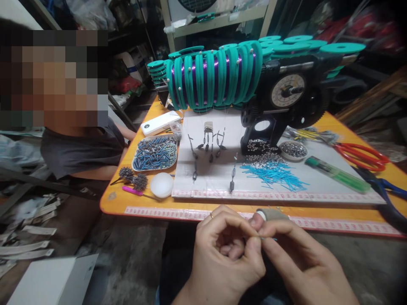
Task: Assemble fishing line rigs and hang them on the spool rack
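- My left hand (222, 250) and right hand (295, 254) meet just below the near edge of the orange desk (143, 205), fingertips pinched together on a thin blue tube (270, 239) — only its tip shows past my right thumb. Whether a line runs through it I cannot tell; it is too fine to see.
- I work off the desk, over my lap and the bare floor. If my pinch slips, I judge the tube would fall where nothing catches it, and it would be hard to spot down there.
- My right forefinger wears a grey finger sleeve (273, 214), which may dull my feel on so small a piece.
- The pile of blue tubes (273, 176) and the loose heap of metal beads (259, 157) lie on the white mat (216, 178), unfenced; a careless sweep of my wrist would scatter them toward the edge.
- The finished spring rigs (206, 146) lie further back on the mat and could snag a sleeve or finger reaching over them.
- The green lighter (337, 173) and the red-handled scissors (362, 156) sit to my right, well apart from my hands.
- The teal spool rack (216, 76) and the black winder with its dial (288, 91) wall off the back of the desk.
- Another person sits at the left corner, near the tray of blue-grey sleeves (154, 153) — that side is tight.
- Open room lies along the front strip with the tape measure (333, 224), just ahead of my hands.
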The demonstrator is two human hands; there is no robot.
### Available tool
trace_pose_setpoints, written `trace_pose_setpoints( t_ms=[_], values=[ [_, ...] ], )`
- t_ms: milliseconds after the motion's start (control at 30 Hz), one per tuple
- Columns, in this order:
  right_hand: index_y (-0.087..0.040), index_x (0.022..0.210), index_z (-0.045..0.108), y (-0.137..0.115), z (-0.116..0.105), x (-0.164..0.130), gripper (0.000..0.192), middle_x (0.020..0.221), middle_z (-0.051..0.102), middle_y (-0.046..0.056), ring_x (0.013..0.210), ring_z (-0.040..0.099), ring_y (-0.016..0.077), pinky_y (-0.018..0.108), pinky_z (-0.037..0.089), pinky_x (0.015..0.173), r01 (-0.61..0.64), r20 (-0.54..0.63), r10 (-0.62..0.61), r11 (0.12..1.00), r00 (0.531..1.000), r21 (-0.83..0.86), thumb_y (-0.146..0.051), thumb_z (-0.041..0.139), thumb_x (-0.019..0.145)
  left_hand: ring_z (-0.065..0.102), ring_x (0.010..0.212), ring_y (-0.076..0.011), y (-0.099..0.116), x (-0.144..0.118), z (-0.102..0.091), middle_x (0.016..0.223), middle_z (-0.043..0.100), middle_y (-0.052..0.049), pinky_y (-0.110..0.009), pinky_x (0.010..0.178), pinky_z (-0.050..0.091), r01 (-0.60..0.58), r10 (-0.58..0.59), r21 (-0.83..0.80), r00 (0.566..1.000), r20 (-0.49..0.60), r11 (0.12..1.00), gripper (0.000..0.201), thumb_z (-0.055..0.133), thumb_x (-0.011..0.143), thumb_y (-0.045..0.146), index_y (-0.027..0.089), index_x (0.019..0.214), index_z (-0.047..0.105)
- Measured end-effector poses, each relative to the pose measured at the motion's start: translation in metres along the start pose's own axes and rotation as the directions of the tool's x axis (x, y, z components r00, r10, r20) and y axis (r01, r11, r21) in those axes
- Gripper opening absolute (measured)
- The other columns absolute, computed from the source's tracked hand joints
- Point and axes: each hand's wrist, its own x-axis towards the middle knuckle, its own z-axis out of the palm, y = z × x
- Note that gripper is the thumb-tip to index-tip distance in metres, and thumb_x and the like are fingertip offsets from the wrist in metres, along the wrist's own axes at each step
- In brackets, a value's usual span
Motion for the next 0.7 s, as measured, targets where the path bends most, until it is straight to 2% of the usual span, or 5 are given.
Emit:
trace_pose_setpoints(
  t_ms=[133,333,433,533,700],
  values=[
    [-0.024,0.089,0.065,0.000,0.001,0.002,0.009,0.089,0.065,0.002,0.084,0.068,0.0058,0.005,0.055,0.077,0.023,0.013,-0.023,1.000,1.000,0.004,-0.031,0.069,0.084,0.055,0.066,-0.0089,0.002,0.000,-0.001,0.075,0.056,0.002,-0.019,0.062,0.047,-0.006,0.005,0.059,1.000,0.002,0.998,0.020,0.060,0.070,0.002,0.021,0.077,0.059],
    [-0.026,0.092,0.065,-0.004,-0.002,0.004,0.007,0.090,0.067,0.000,0.085,0.068,0.0050,0.004,0.054,0.078,0.011,0.071,-0.011,1.000,0.997,-0.007,-0.030,0.067,0.086,0.054,0.063,-0.0081,0.003,0.002,-0.002,0.074,0.057,0.002,-0.015,0.049,0.036,-0.036,0.035,0.128,0.999,0.008,0.991,0.018,0.058,0.068,0.003,0.020,0.075,0.057],
    [-0.026,0.091,0.066,-0.005,-0.002,0.004,0.009,0.090,0.068,0.001,0.084,0.068,0.0059,0.005,0.054,0.076,0.005,0.075,-0.004,1.000,0.997,-0.011,-0.031,0.069,0.085,0.047,0.054,-0.0048,0.006,0.004,-0.002,0.073,0.057,0.002,-0.014,0.043,0.032,-0.056,0.054,0.143,0.998,0.022,0.988,0.017,0.058,0.067,0.003,0.018,0.074,0.057],
    [-0.021,0.088,0.067,-0.007,0.002,0.005,0.025,0.087,0.067,0.006,0.085,0.068,0.0126,0.014,0.058,0.075,-0.039,0.006,0.038,0.999,0.999,0.025,-0.044,0.073,0.080,0.039,0.046,-0.0016,0.009,0.007,-0.002,0.071,0.056,0.003,-0.013,0.039,0.028,-0.068,0.064,0.153,0.997,0.030,0.986,0.016,0.058,0.066,0.003,0.017,0.072,0.057],
    [-0.019,0.088,0.068,-0.014,0.011,0.007,0.050,0.082,0.064,0.008,0.092,0.066,0.0189,0.024,0.060,0.081,-0.039,-0.099,0.042,0.999,0.994,0.035,-0.066,0.071,0.071,0.041,0.046,-0.0020,0.010,0.008,-0.003,0.070,0.057,0.003,-0.012,0.039,0.030,-0.088,0.083,0.167,0.996,0.033,0.982,0.013,0.059,0.067,0.004,0.017,0.072,0.057]
  ],
)
